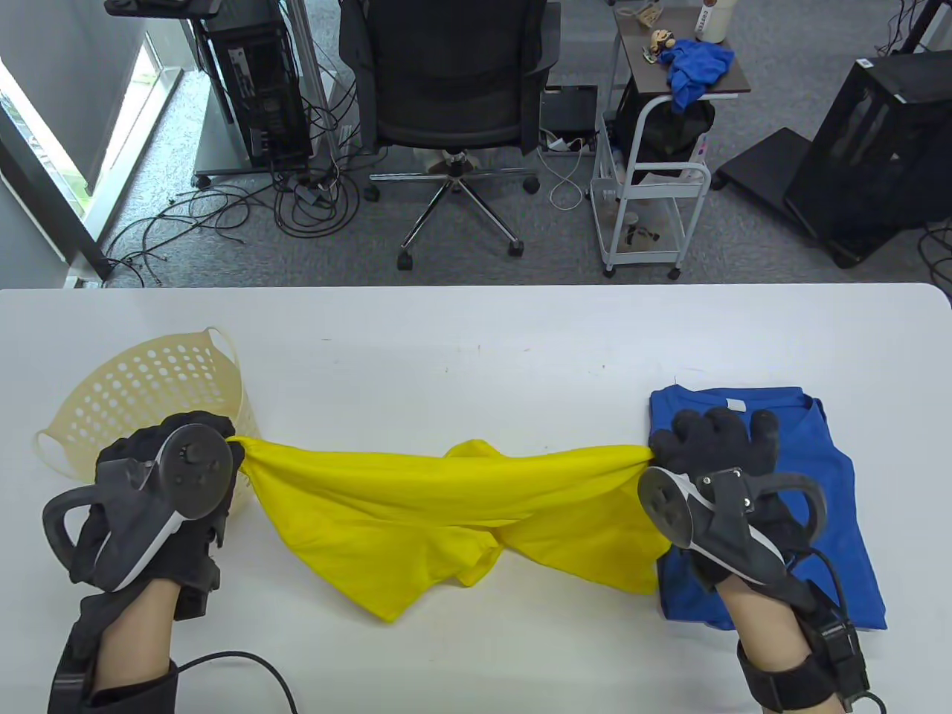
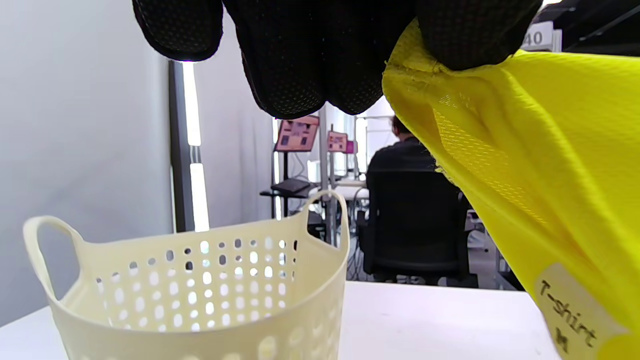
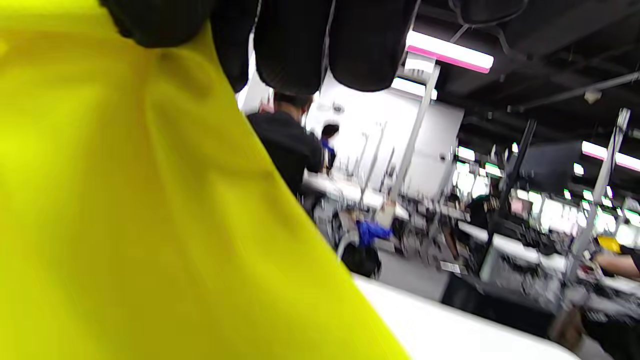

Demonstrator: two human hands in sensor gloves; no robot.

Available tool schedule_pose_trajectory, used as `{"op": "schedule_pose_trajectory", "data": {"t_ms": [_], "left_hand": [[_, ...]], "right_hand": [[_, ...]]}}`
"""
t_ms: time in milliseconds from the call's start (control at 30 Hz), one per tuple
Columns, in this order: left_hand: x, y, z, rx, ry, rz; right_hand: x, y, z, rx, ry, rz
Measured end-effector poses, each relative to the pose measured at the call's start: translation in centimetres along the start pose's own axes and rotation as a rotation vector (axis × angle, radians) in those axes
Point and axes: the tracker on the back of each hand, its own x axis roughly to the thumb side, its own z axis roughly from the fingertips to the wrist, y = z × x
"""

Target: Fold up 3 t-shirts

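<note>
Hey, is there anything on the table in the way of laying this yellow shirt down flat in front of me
Mostly no. The yellow t-shirt hangs stretched between the left hand and the right hand over bare white table. The basket sits at its left end and the folded blue t-shirt under its right end, so keep it centred.

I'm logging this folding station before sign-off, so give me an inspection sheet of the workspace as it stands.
Surface: white table, a few small specks.
Job's things: yellow t-shirt stretched between both hands; blue t-shirt folded at right.
Clutter: perforated cream basket at left.
Grippers: left hand and right hand each grip a yellow shirt end.
Cables: glove cable on table; tangle on floor.
Surroundings: office chair, cart.
</note>
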Motion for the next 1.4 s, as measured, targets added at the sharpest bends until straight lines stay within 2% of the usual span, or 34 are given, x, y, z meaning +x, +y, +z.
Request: {"op": "schedule_pose_trajectory", "data": {"t_ms": [67, 167, 267, 300, 400, 467, 500, 567, 633, 833, 967, 1067, 1233, 1400], "left_hand": [[1.0, -1.5, -0.5, -0.035, -0.027, -0.043], [2.5, -3.2, -1.0, -0.075, -0.063, -0.098], [3.9, -4.2, -1.5, -0.093, -0.089, -0.142], [4.2, -4.4, -1.6, -0.095, -0.094, -0.147], [4.9, -4.6, -2.2, -0.090, -0.101, -0.157], [4.9, -4.7, -2.5, -0.087, -0.096, -0.159], [4.9, -4.8, -2.6, -0.088, -0.096, -0.158], [4.7, -5.2, -2.8, -0.096, -0.092, -0.159], [4.6, -5.5, -2.9, -0.101, -0.086, -0.165], [4.4, -5.8, -2.3, -0.107, -0.089, -0.181], [4.4, -5.9, -1.8, -0.096, -0.098, -0.187], [4.4, -6.1, -1.7, -0.096, -0.108, -0.192], [4.0, -6.9, -2.1, -0.104, -0.116, -0.176], [3.5, -7.6, -2.1, -0.122, -0.099, -0.187]], "right_hand": [[0.8, 3.9, -1.5, 0.119, -0.004, 0.018], [2.2, 8.8, -2.9, 0.237, -0.010, 0.035], [3.3, 12.1, -3.8, 0.282, 0.005, 0.097], [3.5, 12.5, -4.0, 0.260, 0.017, 0.117], [3.7, 11.8, -3.9, 0.020, 0.063, 0.211], [3.7, 10.9, -3.4, -0.025, 0.033, 0.174], [3.8, 10.5, -3.2, -0.003, -0.002, 0.128], [4.1, 10.5, -2.7, 0.156, -0.102, -0.015], [4.5, 11.0, -2.5, 0.215, -0.104, -0.078], [5.2, 13.8, -3.4, 0.310, -0.081, 0.017], [5.8, 15.0, -5.1, 0.265, -0.015, -0.022], [6.3, 15.9, -6.1, 0.332, 0.005, -0.034], [7.5, 18.0, -7.0, 0.379, -0.010, 0.085], [7.2, 17.1, -6.7, 0.271, 0.003, 0.081]]}}
